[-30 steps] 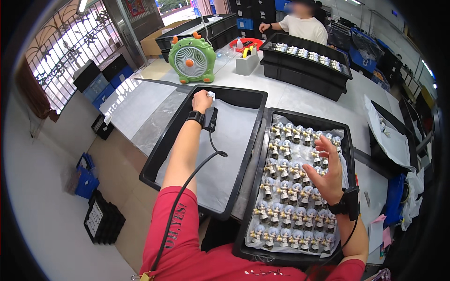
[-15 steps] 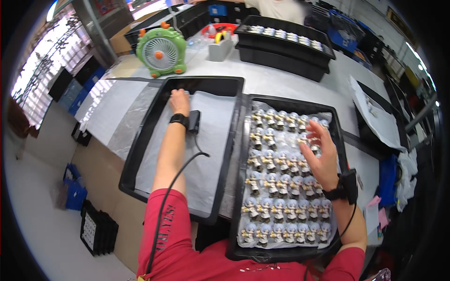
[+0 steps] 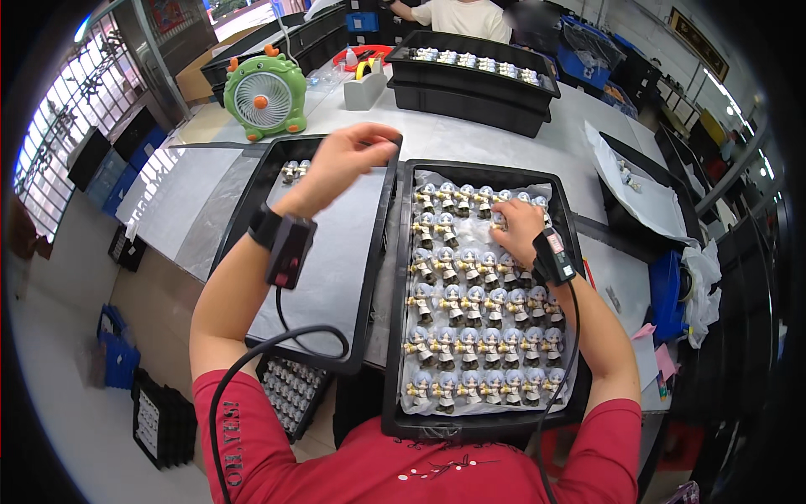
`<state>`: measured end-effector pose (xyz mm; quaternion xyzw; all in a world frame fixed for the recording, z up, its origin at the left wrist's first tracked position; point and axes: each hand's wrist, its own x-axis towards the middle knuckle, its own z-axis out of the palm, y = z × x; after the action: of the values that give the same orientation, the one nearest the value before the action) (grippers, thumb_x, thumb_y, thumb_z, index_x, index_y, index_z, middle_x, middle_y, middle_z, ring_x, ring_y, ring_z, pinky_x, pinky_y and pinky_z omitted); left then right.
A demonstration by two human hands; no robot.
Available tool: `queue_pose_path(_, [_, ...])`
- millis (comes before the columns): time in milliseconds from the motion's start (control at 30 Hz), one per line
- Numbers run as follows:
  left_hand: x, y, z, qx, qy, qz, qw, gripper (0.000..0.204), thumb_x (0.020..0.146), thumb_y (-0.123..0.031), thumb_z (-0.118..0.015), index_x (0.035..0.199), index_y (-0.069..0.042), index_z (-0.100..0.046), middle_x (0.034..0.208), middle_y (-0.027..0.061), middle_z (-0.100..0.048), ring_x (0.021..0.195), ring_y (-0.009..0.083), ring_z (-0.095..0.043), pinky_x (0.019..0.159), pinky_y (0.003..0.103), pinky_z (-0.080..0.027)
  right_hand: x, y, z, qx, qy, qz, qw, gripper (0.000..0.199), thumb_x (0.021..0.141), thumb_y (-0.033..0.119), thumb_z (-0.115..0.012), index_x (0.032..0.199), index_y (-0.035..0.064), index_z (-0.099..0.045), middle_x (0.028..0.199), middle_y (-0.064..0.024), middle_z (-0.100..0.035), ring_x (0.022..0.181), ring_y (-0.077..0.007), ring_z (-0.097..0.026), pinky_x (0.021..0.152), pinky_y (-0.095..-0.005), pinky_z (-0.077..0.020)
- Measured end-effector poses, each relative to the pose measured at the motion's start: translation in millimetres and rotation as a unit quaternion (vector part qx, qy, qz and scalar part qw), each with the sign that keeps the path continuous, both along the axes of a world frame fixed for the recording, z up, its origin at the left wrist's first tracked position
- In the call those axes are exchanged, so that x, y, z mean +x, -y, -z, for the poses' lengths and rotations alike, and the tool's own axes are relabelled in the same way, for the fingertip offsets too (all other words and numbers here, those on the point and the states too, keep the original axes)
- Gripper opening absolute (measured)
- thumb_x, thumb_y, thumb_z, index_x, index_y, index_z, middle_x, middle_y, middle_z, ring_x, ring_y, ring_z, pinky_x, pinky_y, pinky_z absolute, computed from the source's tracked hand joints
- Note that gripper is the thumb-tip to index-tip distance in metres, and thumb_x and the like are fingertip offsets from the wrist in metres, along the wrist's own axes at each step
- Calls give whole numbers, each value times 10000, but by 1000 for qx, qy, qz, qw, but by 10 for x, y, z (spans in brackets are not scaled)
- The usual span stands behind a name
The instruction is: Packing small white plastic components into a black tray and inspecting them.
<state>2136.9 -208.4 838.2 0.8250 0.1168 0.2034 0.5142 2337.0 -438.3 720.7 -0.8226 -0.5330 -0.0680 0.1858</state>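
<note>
My right hand (image 3: 520, 228) reaches into the black tray (image 3: 393, 353) on the right, its fingers closed around a small figurine (image 3: 499, 221) in the second row from the back. Rows of similar figurines with pale blue hair, white clothes and yellow pieces stand there on a white liner, with a gap left of my fingers. My left hand (image 3: 344, 164) is raised over the back of the left black tray (image 3: 366, 323), fingers loosely bent and apart, nothing visible in them. A few figurines (image 3: 294, 170) stand in that tray's back left corner, on a pale liner (image 3: 336, 252).
Behind the trays stand a green fan (image 3: 266, 97), a grey tape holder (image 3: 365, 88) and stacked black bins (image 3: 470, 105) containing figurines. A lined tray (image 3: 642, 189) lies at right. Cables trail from both wrists. Across the table is another person (image 3: 466, 21).
My left hand has risen from the left tray's back corner and moved right, uncovering figurines there. My right hand has come down from hovering open and closed on a figurine.
</note>
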Motion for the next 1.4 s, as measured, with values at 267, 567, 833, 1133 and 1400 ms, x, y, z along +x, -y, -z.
queue_pose_path(267, [-414,1251,250,-352,-19,150,924,413,928,-245,-448,1293,-89,-336,1114,33,-466,1027,90,-471,876,270,-400,-987,217,-686,274,-362,-199,869,425,704,210,-722,1068,55,-568,997,-46,-598,930,-130,-545,828,-286,-412])
queue_pose_path(567, [-332,1448,502,-495,47,211,842,394,911,-244,-480,1245,-63,-374,1096,95,-533,975,180,-563,818,301,-481,-1128,481,-673,234,-324,-215,891,658,636,253,-774,1201,94,-478,1165,-62,-514,1069,-188,-472,891,-333,-370])
queue_pose_path(833, [-308,1343,667,-516,47,198,832,394,927,-255,-434,1246,-35,-362,1123,121,-523,1015,246,-556,823,343,-498,-1071,420,-610,205,-242,-227,921,736,588,146,-778,1236,88,-432,1179,-83,-488,1084,-237,-452,928,-337,-362])
queue_pose_path(1133, [-241,1312,750,-536,49,174,825,385,942,-266,-390,1239,-20,-371,1124,112,-516,1016,260,-557,828,344,-494,-977,366,-513,194,-277,-213,917,703,607,159,-769,1225,87,-443,1184,-87,-491,1097,-223,-469,925,-344,-380])
queue_pose_path(1400, [-233,1308,764,-499,50,129,855,380,898,-267,-512,1216,-73,-436,980,-3,-527,822,62,-526,778,256,-469,-972,382,-514,201,-293,-217,909,707,606,167,-777,1216,84,-428,1165,-83,-492,1113,-214,-462,932,-340,-372])
